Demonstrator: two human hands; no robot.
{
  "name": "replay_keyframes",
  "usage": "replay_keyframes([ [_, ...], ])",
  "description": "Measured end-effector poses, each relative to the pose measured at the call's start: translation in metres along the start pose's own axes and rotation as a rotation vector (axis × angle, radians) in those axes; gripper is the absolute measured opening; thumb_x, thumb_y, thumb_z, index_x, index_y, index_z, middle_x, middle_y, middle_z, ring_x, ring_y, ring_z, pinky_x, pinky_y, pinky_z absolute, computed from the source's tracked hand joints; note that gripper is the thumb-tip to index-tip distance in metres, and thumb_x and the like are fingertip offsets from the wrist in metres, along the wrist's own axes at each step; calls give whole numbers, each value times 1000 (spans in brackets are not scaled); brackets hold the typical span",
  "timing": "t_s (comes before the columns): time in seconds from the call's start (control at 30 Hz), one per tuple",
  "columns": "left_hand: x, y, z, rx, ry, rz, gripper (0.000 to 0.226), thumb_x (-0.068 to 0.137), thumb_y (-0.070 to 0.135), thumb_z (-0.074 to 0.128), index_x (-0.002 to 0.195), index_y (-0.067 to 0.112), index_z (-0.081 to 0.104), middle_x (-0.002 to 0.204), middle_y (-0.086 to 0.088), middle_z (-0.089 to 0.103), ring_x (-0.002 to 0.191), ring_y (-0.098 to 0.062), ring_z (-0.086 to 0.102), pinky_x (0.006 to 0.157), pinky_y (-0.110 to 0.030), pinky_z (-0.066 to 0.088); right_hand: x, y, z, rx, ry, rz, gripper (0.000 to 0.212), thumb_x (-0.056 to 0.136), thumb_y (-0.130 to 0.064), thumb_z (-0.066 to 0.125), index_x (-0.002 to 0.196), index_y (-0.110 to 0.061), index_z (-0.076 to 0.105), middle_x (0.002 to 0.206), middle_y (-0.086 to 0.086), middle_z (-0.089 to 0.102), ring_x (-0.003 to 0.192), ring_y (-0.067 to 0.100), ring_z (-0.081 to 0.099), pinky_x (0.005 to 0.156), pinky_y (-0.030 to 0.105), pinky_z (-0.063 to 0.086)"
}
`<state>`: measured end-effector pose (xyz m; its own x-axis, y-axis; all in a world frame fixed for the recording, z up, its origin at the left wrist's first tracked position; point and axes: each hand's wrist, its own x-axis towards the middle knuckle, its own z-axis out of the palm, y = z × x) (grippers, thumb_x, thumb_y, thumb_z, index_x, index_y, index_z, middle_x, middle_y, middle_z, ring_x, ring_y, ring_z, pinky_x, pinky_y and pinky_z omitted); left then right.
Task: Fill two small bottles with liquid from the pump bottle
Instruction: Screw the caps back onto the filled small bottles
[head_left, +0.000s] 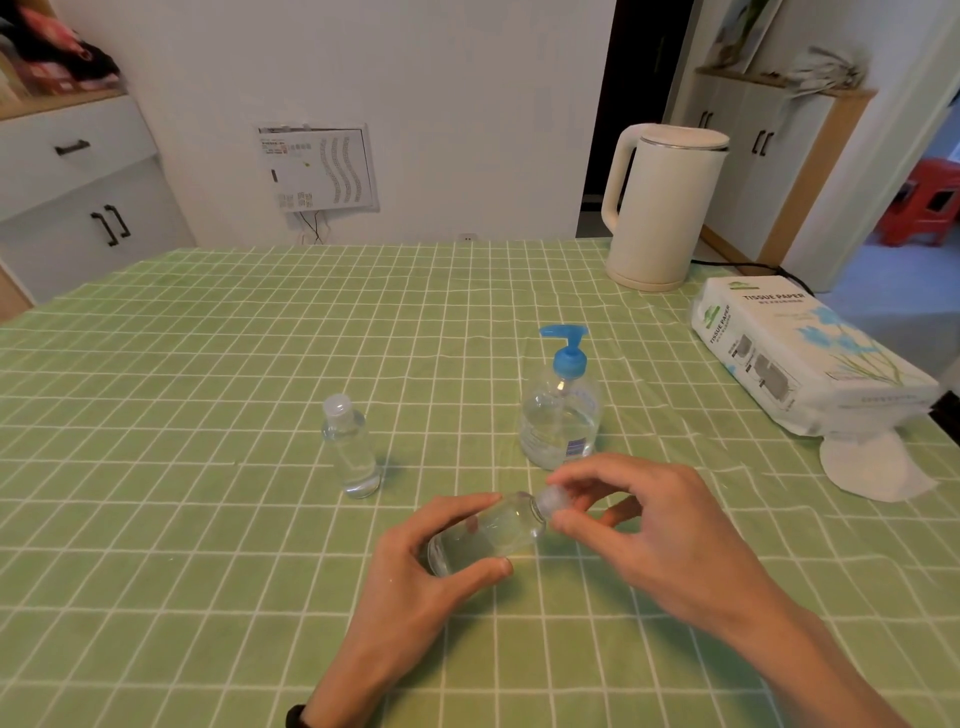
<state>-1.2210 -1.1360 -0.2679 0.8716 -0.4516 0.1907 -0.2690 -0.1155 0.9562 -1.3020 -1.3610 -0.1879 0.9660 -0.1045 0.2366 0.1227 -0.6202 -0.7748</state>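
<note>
A clear pump bottle (560, 415) with a blue pump head stands mid-table, part full of clear liquid. To its left a small clear bottle (352, 447) stands upright with its cap on. My left hand (421, 566) grips a second small clear bottle (488, 535), which lies tilted with its neck pointing up and right. My right hand (639, 525) pinches that bottle's clear cap (553, 500) between thumb and fingers, just in front of the pump bottle.
The table wears a green checked cloth (208, 519). A cream electric kettle (662, 205) stands at the back right. A tissue paper pack (810, 358) lies at the right edge, with a white round pad (867, 467) in front of it.
</note>
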Motion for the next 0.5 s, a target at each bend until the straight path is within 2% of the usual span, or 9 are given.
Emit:
replay_keyframes([
  [0.07, 0, -1, 0, -5, -1, -3, 52, 71, 35, 91, 121, 41, 76, 122, 7, 78, 117, -23, 72, 106, -53, 54, 1, 0, 0, -21, -5, 7, 16, 86, -46, 82, 101, -39, 81, 94, -24, 78, 93, 3, 75, 71, 15, 57],
  [0.13, 1, -1, 0, -7, -3, -8, 52, 72, 34, 91, 122, 41, 76, 122, 7, 78, 118, -23, 72, 106, -53, 54, 0, 0, -1, 5, -15, 15, 32, 83, -57, 80, 113, -44, 77, 99, -24, 77, 95, 4, 75, 72, 18, 58],
  [0.2, 1, -2, 0, -6, -1, -11, 52, 73, 35, 91, 122, 41, 75, 124, 7, 78, 119, -23, 71, 107, -52, 54, -1, -1, -1, 37, -26, 2, 41, 84, -60, 73, 122, -46, 73, 105, -23, 75, 96, 6, 75, 72, 18, 59],
  [0.3, 1, -4, -1, -13, 4, -13, 53, 73, 36, 91, 123, 40, 75, 124, 7, 77, 119, -24, 71, 107, -52, 54, -2, -3, 0, -5, -39, -25, 31, 91, -59, 65, 115, -43, 76, 103, -24, 76, 96, 6, 75, 71, 19, 59],
  [0.37, 1, -5, -1, -16, -2, -15, 53, 74, 35, 91, 124, 39, 75, 124, 5, 77, 119, -26, 71, 106, -53, 54, -1, -3, 0, -28, -44, -9, 26, 93, -60, 66, 110, -43, 77, 99, -23, 77, 95, 5, 75, 71, 21, 59],
  [0.5, 1, -7, 0, -16, -2, -18, 53, 75, 32, 91, 125, 36, 75, 124, 3, 77, 119, -27, 71, 106, -51, 54, -2, -4, -1, 17, -42, 3, 34, 90, -63, 68, 121, -48, 73, 100, -24, 76, 94, 5, 75, 70, 16, 57],
])
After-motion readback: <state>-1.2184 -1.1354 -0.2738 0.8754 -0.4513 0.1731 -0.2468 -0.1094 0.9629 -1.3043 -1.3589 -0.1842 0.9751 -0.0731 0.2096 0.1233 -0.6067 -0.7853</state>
